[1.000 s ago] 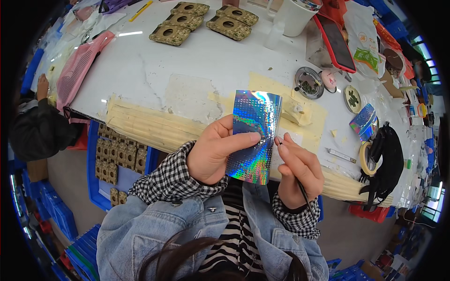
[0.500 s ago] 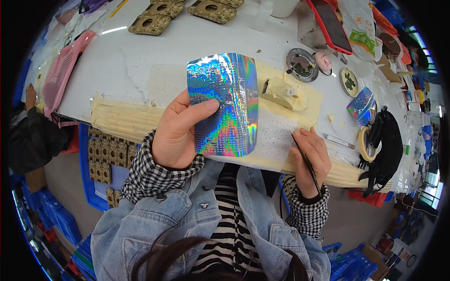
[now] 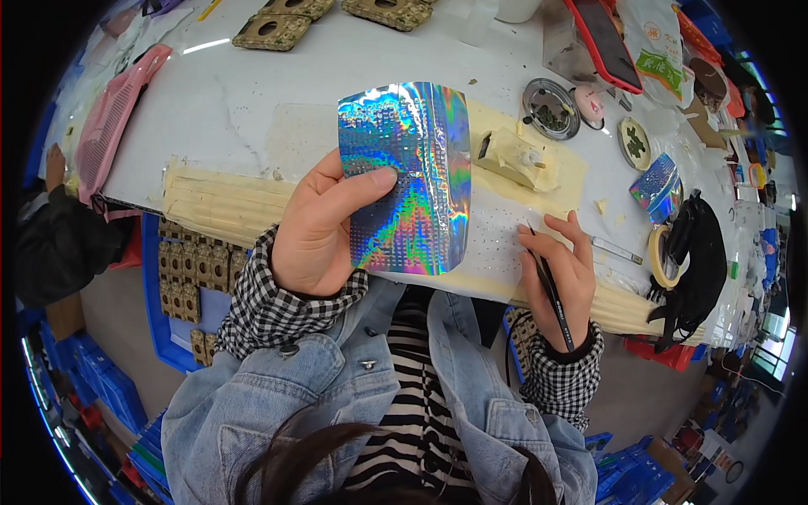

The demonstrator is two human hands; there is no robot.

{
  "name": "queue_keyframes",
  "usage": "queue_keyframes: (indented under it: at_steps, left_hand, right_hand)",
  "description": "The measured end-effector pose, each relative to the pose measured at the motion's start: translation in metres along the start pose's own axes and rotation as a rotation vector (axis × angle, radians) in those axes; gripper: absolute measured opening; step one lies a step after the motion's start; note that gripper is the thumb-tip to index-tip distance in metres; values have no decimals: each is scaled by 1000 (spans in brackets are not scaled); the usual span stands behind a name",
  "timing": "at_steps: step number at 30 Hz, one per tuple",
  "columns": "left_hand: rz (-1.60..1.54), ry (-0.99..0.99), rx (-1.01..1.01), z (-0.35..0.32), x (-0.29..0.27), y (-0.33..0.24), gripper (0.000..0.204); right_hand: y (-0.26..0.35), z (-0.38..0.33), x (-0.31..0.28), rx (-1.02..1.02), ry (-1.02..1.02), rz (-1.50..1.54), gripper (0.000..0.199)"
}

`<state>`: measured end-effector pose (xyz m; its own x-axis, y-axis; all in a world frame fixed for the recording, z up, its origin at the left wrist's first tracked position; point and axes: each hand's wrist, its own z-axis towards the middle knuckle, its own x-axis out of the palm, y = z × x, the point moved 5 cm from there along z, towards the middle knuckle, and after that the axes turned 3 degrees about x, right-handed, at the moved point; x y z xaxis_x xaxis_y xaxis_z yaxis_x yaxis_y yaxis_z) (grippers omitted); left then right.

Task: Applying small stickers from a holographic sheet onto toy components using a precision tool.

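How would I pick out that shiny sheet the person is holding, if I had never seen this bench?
Start at the long white table and look to its near edge. There the left hand lifts a rainbow holographic sheet, thumb pressed on its face. Nothing nearby is as large or mirror-bright; the smaller holographic piece lies far right.

Left hand (image 3: 316, 227) raised in front of the chest, thumb stretched across to the right, fingers curled behind in a pinch grip. Right hand (image 3: 562, 269) lower, palm down, fingers spread and pointing forward, slightly bent. Both forearms bent in from the lower edge, in checked cuffs.
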<state>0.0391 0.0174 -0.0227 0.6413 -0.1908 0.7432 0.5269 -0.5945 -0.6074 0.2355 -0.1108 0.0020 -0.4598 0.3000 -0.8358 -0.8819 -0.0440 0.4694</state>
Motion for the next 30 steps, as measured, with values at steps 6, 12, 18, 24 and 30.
queue_keyframes:
  at_steps: [6,12,18,24,30]
  left_hand:
    - [5,13,4,0,0,-1,25]
    - [11,58,-1,0,0,-1,28]
    - [-17,45,4,-1,2,-1,25]
    - [-5,52,-5,-1,0,-2,24]
    - [-7,76,2,0,0,-2,24]
  right_hand:
    - [-4,1,-3,52,-22,108,18]
    - [-6,0,-1,51,-48,113,17]
    - [9,6,0,-120,2,-182,17]
    - [16,12,-4,-163,80,-218,17]
    - [9,11,-6,-111,116,-53,15]
